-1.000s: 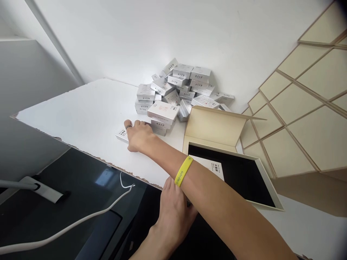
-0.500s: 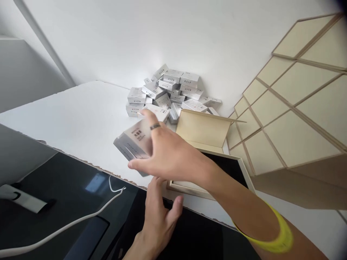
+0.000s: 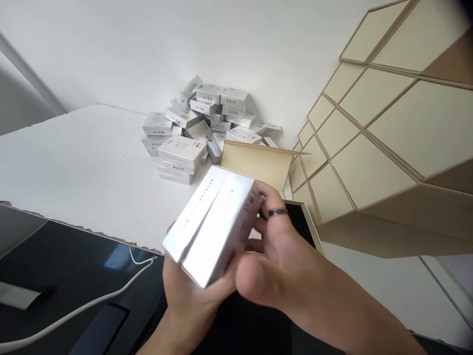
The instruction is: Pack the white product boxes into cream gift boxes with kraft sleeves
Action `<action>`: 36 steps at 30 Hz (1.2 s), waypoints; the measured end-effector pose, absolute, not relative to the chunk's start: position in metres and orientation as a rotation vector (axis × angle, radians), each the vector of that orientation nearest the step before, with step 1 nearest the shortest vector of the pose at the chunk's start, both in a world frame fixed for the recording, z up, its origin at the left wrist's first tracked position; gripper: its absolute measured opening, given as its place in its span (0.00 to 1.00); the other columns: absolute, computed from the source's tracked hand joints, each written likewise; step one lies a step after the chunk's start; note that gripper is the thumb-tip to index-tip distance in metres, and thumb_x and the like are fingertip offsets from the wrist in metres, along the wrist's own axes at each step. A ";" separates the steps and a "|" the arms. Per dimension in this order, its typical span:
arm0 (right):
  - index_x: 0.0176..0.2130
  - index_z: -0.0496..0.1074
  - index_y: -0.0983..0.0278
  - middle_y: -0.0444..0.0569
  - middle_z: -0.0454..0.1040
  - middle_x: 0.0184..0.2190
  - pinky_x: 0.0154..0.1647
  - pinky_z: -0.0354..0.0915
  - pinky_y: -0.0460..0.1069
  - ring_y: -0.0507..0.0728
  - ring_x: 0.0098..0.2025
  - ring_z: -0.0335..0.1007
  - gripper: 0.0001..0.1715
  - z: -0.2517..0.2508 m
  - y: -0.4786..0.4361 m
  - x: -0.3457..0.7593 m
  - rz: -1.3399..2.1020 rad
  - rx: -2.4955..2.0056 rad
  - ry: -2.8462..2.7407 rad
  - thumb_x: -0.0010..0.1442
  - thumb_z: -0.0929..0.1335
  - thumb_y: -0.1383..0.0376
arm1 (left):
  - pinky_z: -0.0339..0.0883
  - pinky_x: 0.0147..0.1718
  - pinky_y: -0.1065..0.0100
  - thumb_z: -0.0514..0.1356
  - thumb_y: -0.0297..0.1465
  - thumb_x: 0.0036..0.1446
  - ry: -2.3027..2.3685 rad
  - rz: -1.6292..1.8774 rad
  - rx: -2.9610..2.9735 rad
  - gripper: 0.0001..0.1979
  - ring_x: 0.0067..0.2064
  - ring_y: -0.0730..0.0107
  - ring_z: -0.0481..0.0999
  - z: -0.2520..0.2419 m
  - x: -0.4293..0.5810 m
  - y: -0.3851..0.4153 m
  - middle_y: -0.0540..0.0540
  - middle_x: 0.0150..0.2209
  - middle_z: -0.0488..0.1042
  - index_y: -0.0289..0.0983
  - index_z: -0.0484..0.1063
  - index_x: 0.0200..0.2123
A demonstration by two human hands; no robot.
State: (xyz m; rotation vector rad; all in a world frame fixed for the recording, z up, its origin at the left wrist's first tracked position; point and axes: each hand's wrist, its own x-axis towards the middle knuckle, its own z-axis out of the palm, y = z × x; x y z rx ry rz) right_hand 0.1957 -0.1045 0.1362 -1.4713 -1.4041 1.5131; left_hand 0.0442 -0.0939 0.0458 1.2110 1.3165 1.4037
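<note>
Two small white printed boxes (image 3: 214, 222) are held side by side in front of me, tilted, with a narrow gap between them. My left hand (image 3: 188, 301) grips them from below and the left, partly hidden beneath them. Against their right side presses my right hand (image 3: 281, 246), a dark ring on one finger and its thumb near the lower edge. Behind them an open cream gift box (image 3: 258, 160) has its lid raised; its dark inside is mostly covered by my right hand. Farther back lies a heap of similar small boxes (image 3: 210, 113).
Large cream boxes (image 3: 362, 143) are stacked on the right against the wall. The white table (image 3: 96, 167) has a rough front edge. Below it, on a dark surface, are a white cable (image 3: 92, 296) and a phone-like dark object (image 3: 99, 328).
My right hand has brought the small boxes right and toward me, turning them. My left hand, earlier free below, now grips them too. The view has shifted right.
</note>
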 end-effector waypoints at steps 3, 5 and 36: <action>0.69 0.39 0.45 0.54 0.59 0.66 0.46 0.78 0.57 0.69 0.62 0.67 0.68 0.133 -0.118 0.208 0.893 -1.711 -1.782 0.45 0.79 0.46 | 0.80 0.46 0.54 0.76 0.46 0.41 1.150 1.362 1.091 0.37 0.48 0.50 0.81 0.049 0.038 -0.095 0.44 0.42 0.80 0.38 0.72 0.53; 0.69 0.44 0.48 0.57 0.53 0.69 0.52 0.76 0.61 0.72 0.66 0.62 0.63 0.134 -0.125 0.207 0.327 -1.679 -2.019 0.48 0.79 0.49 | 0.80 0.46 0.54 0.76 0.47 0.40 0.979 1.257 1.009 0.40 0.49 0.48 0.81 0.057 0.037 -0.095 0.43 0.42 0.81 0.38 0.73 0.55; 0.30 0.51 0.57 0.44 0.66 0.28 0.31 0.61 0.53 0.56 0.29 0.65 0.18 0.130 -0.107 0.271 0.148 -2.016 -2.464 0.44 0.66 0.69 | 0.70 0.32 0.72 0.60 0.34 0.66 1.396 1.453 1.446 0.08 0.39 0.72 0.77 0.056 0.032 -0.082 0.51 0.39 0.79 0.40 0.72 0.33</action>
